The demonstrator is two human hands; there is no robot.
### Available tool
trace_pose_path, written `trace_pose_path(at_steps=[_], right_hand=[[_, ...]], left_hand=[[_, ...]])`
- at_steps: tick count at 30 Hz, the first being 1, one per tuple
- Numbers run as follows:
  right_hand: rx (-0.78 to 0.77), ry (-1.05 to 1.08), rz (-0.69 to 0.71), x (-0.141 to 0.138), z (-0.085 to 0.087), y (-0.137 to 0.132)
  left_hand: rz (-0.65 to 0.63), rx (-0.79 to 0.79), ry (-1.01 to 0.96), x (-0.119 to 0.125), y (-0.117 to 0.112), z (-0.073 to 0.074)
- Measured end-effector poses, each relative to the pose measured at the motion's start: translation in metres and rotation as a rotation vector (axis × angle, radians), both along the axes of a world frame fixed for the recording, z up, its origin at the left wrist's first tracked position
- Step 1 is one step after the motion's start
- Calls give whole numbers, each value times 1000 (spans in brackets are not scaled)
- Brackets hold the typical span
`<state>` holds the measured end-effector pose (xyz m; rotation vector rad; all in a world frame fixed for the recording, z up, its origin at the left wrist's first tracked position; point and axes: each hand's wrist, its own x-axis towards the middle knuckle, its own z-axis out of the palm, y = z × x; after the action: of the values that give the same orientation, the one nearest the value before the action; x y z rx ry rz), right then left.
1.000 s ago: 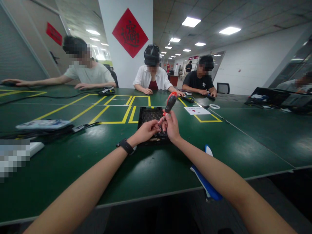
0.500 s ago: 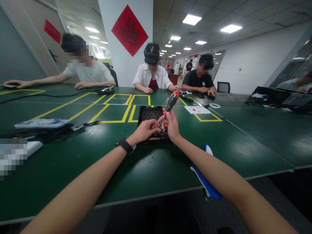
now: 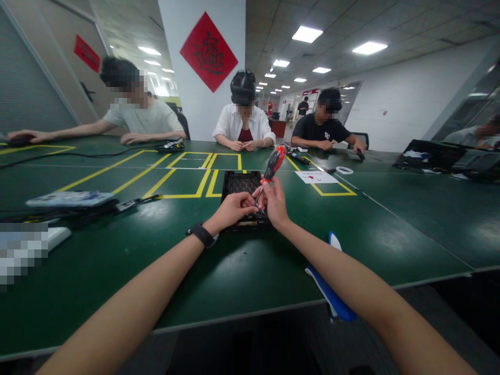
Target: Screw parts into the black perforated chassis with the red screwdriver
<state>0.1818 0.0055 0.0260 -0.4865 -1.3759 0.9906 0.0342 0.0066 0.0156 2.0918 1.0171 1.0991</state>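
A screwdriver [image 3: 274, 162] with a black and red handle points up and to the right, its thin shaft running down between my hands. My right hand [image 3: 276, 203] is closed round it where the handle meets the shaft. My left hand [image 3: 234, 209], a dark watch on its wrist, pinches close to the screwdriver's tip; what sits in its fingertips is too small to make out. Both hands are over a black open box [image 3: 239, 181] on the green table. Small dark contents show inside the box, partly covered by my fingers.
A blue and white object [image 3: 332, 291] lies at the table edge beneath my right forearm. Cables and a flat box [image 3: 72, 198] are on the left. A printed sheet [image 3: 316, 177] and a white ring [image 3: 344, 170] lie beyond. Several people sit around the green table [image 3: 234, 271].
My hands and the screwdriver have barely moved. Across the table, the person in white brings both hands together, and the person in black has moved a hand outward to the right.
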Motion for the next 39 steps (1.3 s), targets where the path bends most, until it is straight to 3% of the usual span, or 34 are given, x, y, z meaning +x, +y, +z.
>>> trace_pose_path(at_steps=[10, 22, 31, 39], right_hand=[[-61, 10, 55, 2, -1, 4], [15, 2, 22, -1, -1, 2], [-57, 35, 47, 1, -1, 3], [7, -20, 9, 0, -1, 4]], left_hand=[[-54, 36, 66, 0, -2, 1], [-19, 21, 11, 1, -1, -1], [-72, 19, 55, 0, -2, 0], [-111, 1, 27, 1, -2, 0]])
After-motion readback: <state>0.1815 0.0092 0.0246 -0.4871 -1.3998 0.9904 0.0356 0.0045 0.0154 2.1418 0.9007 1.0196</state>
